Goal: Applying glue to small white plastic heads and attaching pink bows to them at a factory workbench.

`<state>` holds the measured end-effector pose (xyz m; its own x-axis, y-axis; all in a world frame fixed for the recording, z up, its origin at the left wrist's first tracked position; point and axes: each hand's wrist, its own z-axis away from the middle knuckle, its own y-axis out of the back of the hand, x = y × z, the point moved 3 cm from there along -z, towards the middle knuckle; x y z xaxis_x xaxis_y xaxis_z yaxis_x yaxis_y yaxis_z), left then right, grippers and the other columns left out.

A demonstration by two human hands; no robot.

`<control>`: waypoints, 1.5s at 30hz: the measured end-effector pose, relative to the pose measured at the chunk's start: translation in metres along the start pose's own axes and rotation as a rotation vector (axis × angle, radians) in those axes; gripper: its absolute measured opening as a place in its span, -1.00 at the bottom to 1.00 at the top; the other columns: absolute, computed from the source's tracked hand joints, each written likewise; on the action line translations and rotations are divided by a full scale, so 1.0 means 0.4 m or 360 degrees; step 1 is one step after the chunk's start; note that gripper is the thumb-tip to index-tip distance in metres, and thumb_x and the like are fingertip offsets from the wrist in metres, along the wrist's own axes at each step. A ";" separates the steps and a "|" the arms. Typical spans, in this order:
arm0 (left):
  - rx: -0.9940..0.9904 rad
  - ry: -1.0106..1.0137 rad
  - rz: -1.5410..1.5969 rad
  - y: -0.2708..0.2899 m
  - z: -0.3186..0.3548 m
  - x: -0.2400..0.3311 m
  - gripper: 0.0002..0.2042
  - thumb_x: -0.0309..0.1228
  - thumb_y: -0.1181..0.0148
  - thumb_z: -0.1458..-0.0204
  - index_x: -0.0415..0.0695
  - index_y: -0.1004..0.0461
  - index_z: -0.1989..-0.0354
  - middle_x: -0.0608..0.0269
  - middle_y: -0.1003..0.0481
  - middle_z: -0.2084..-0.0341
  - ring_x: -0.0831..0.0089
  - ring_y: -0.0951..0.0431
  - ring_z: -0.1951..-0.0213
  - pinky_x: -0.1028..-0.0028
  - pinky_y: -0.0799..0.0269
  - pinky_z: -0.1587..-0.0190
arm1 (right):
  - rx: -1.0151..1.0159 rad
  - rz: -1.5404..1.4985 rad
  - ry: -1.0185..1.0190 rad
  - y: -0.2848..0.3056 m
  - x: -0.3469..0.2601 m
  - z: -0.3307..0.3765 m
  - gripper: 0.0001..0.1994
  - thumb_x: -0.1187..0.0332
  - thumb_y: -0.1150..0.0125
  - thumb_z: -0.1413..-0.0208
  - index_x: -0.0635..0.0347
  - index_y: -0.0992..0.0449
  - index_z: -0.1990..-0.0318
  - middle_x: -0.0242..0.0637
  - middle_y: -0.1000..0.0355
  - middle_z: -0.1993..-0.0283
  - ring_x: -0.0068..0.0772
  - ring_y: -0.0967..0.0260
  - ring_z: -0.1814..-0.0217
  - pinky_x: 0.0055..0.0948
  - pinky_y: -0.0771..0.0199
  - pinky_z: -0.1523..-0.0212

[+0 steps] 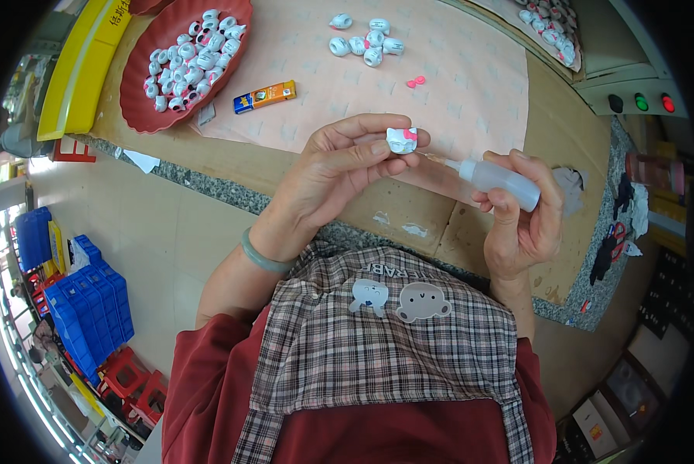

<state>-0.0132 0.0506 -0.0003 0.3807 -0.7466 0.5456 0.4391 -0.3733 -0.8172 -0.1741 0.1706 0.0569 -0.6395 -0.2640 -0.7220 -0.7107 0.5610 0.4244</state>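
My left hand (pixel 347 166) pinches a small white cat-head toy piece with a pink bow (pixel 402 139) between thumb and fingers, above the table's front edge. My right hand (pixel 521 213) grips a small translucent squeeze bottle (pixel 502 182), its thin nozzle pointing left and almost touching the toy piece. A green bangle (pixel 260 255) circles my left wrist.
A red tray (pixel 142 93) at the back left holds several white toy heads. A few more heads (pixel 366 42) and two pink bows (pixel 415 80) lie on the pink mat (pixel 471 85). An orange and blue tube pack (pixel 264 97) lies beside the tray. Blue crates (pixel 88 305) stand on the floor at left.
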 end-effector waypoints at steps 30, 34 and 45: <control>-0.0009 0.0048 0.0034 0.015 0.010 0.012 -0.68 -0.57 0.02 -0.08 -0.39 -0.31 -0.03 -0.19 -0.41 0.09 0.37 -0.53 0.19 0.53 -0.48 0.07 | 0.0121 -0.1033 -0.0767 -0.017 0.076 -0.048 -0.72 0.54 -0.18 -0.03 0.34 -0.33 0.10 -0.22 -0.39 0.28 -0.59 -0.35 0.44 -0.66 -0.40 0.47; 0.0040 0.0036 0.0030 0.021 0.016 0.017 -0.69 -0.55 0.00 -0.08 -0.38 -0.34 -0.01 -0.15 -0.45 0.12 0.43 -0.53 0.21 0.55 -0.47 0.09 | -0.0078 -0.1065 -0.1136 -0.045 0.119 -0.065 -0.74 0.54 -0.19 -0.01 0.29 -0.33 0.13 -0.27 -0.36 0.34 -0.58 -0.35 0.42 -0.64 -0.39 0.42; 0.0065 0.0021 0.0052 0.043 0.027 0.030 -0.67 -0.57 0.00 -0.07 -0.37 -0.31 -0.03 -0.20 -0.41 0.10 0.37 -0.53 0.19 0.54 -0.49 0.08 | -0.0411 0.0060 -0.0700 -0.143 0.166 -0.157 -0.80 0.48 -0.26 0.07 0.23 -0.45 0.25 -0.35 -0.42 0.39 -0.48 -0.39 0.34 -0.51 -0.36 0.34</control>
<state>0.0079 0.0411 -0.0056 0.3849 -0.7651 0.5163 0.4595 -0.3263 -0.8261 -0.1944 0.0717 0.0193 -0.5219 0.1394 -0.8416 -0.7742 0.3367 0.5359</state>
